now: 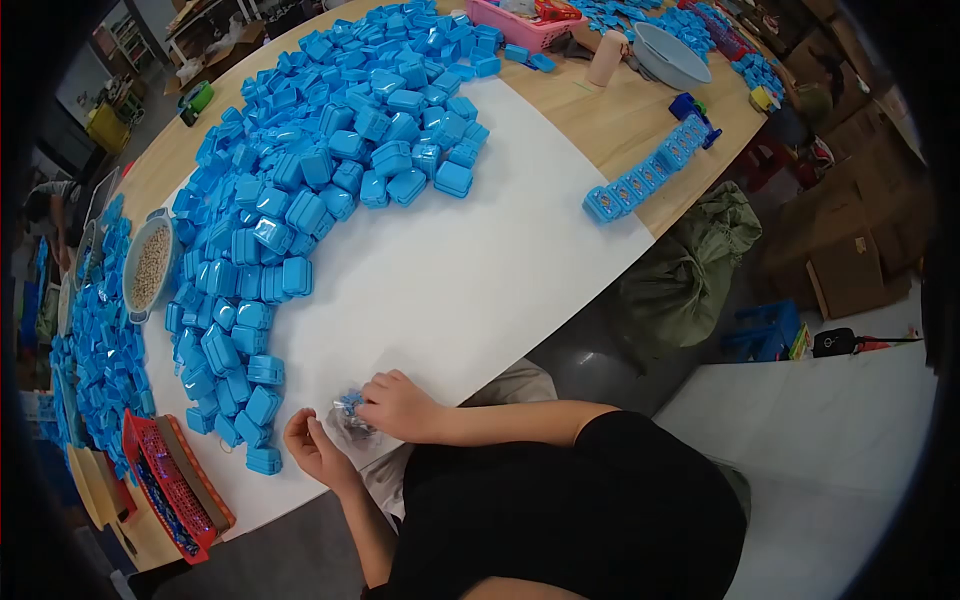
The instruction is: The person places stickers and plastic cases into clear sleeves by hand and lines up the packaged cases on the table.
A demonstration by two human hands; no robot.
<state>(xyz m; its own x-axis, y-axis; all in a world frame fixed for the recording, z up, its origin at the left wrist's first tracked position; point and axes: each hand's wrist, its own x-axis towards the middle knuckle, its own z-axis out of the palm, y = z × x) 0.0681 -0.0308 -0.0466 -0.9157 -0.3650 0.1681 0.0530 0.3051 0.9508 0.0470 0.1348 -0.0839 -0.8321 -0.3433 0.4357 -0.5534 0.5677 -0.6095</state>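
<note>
A small clear plastic bag [352, 420] with little blue and grey pieces in it lies on the white board [450, 290] near the edge closest to my body. My right hand [402, 406] is closed over the bag's right side, fingers bent onto it. Just left of the bag is my left hand [318, 452], its fingers curled and thumb close to the fingertips; anything between them is too small to make out. To the left and beyond lies a big heap of blue plastic cases [300, 190], the closest case [263, 460] not far from my left hand.
A bowl of beige beads [152, 268] stands at left, a red basket [165, 485] at lower left. A row of blue cases [645, 175] lines the board's right end. At the back are a pink basket [525, 28], a pale blue basin [672, 55] and a beige cylinder [605, 58].
</note>
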